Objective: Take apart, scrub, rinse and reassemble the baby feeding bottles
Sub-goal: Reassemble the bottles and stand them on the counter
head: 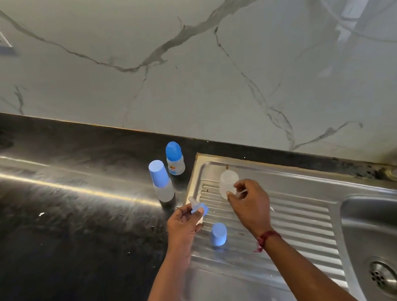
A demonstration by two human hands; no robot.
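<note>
**Teardown time, one set in bits**

Left hand (184, 227) is just left of centre, low in the frame. Its fingers are curled round a blue screw ring (202, 209) with the clear teat (194, 201) sitting in it, poking toward the upper left. Right hand (251, 203) is close beside it, fingers and thumb wrapped round the near end of a clear bottle body (228, 180), which tilts away toward the marble wall (185, 78). Both hands are over the ribbed steel drainboard (296, 216); can't tell if the bottle body touches it.

A loose blue cap (218, 234) stands on the drainboard between the two wrists. On the black counter (79, 234), just left of the drainboard's far corner, two assembled bottles stand upright. The nearer bottle (162, 186) has a flat-topped blue cap, and the farther bottle (175, 158) has a rounded one and a small picture on it.

Sink basin (369, 218) fills the lower right, and there's a red thread (266, 238) round the right wrist.
</note>
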